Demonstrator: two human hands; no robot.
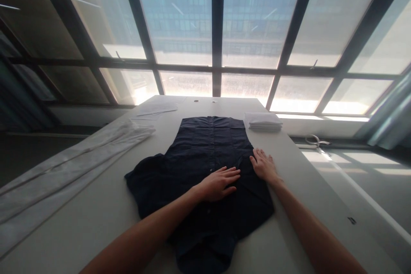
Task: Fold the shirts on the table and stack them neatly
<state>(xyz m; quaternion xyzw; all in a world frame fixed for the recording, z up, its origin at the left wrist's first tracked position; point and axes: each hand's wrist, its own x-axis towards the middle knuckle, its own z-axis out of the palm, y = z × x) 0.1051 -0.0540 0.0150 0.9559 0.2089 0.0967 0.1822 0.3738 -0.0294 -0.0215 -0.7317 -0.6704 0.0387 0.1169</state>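
Observation:
A dark navy buttoned shirt point(192, 150) lies spread on the white table point(105, 205), its collar end nearest me and its hem toward the windows. My left hand point(220, 183) rests flat on the front of the shirt, just right of the button line, fingers spread. At the shirt's right edge, near the sleeve, my right hand point(263, 165) lies with its fingers apart, touching the cloth. Neither hand grips anything.
Folded white cloths point(263, 121) are stacked at the table's far right. Long white fabric point(80, 158) stretches along the left side, with thin white sheets point(156, 109) beyond it. Large windows stand behind the table. A small dark mark point(352, 220) shows at the right.

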